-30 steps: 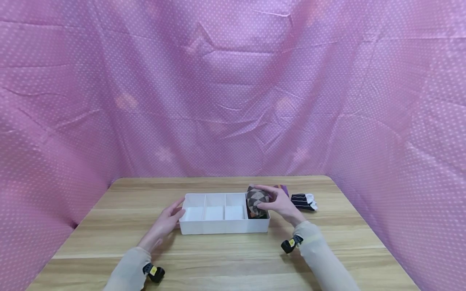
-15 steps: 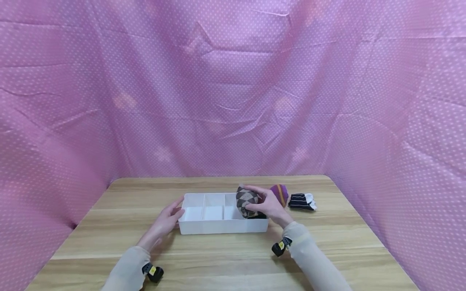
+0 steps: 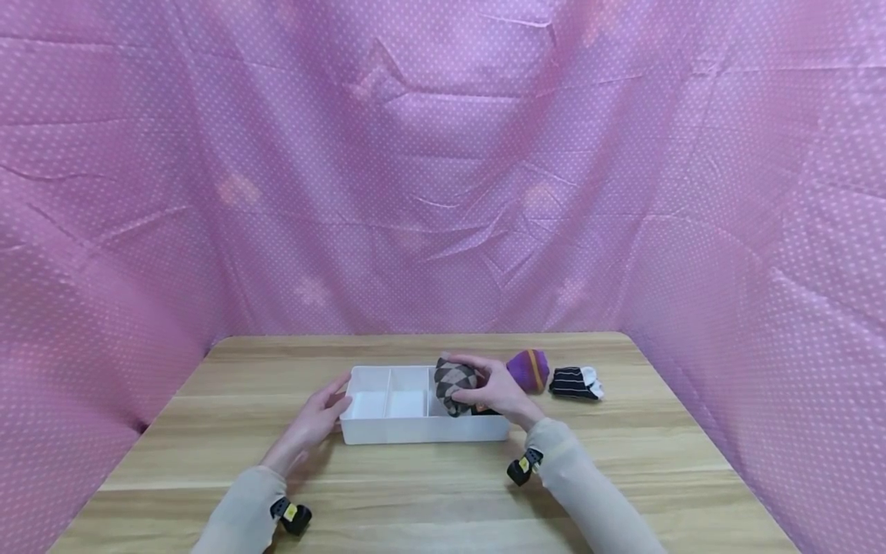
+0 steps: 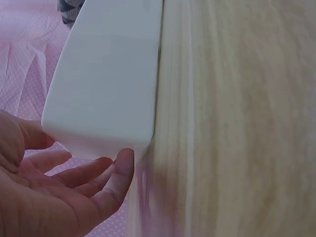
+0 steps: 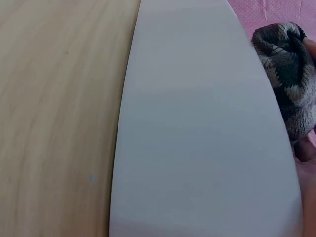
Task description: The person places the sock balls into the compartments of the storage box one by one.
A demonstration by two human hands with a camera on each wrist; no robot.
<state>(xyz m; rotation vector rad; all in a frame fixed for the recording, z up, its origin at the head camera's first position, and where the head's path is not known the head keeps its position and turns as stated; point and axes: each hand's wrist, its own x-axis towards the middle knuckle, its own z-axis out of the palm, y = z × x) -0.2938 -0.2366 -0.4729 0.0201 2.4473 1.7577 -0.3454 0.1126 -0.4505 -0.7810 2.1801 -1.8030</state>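
A white box (image 3: 425,429) with a row of compartments lies lengthwise on the table. My left hand (image 3: 318,416) rests against its left end, and in the left wrist view the relaxed fingers (image 4: 118,180) touch the end wall. With thumb and fingers my right hand (image 3: 494,391) pinches a rolled grey-and-brown checked sock (image 3: 453,386) over the third compartment from the left. The right wrist view shows that sock (image 5: 289,79) at the box's rim, its pile dark and fuzzy. Something black with a bit of orange (image 3: 487,410) lies in the rightmost compartment, partly hidden by the hand.
To the right of the box, a purple sock (image 3: 528,372) with an orange stripe lies on the wooden table (image 3: 415,492). Beside it is a black sock (image 3: 576,383) with white lines and a white end. A pink dotted curtain (image 3: 443,192) surrounds the table's back and sides.
My right hand has carried the checked sock leftward, from above the rightmost compartment to the one beside it. This uncovers the purple sock. The left hand stays where it was.
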